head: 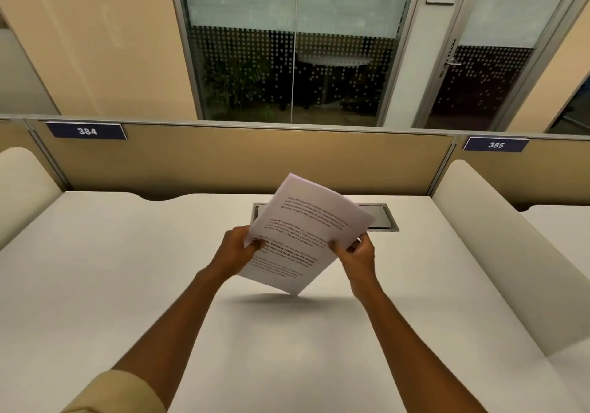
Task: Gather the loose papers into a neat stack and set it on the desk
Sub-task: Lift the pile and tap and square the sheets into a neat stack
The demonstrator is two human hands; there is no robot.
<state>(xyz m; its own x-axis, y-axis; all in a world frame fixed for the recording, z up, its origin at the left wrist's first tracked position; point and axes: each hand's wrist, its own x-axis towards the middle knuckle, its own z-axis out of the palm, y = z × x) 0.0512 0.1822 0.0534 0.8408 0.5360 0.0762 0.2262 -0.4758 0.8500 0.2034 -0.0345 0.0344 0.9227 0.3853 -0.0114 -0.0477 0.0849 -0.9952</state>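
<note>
The left hand [238,248] and right hand [357,254] each pinch a side edge of the papers [306,230], holding them tilted above the bench [127,269], probably to square them before setting down.

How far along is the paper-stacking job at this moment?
Gathering looks done: no loose sheets show on the desk, and the papers are together as one bundle. In hand: the left hand and right hand grip its side edges, holding it tilted above the desk, a shadow beneath. Left: square it and set it down.
</note>
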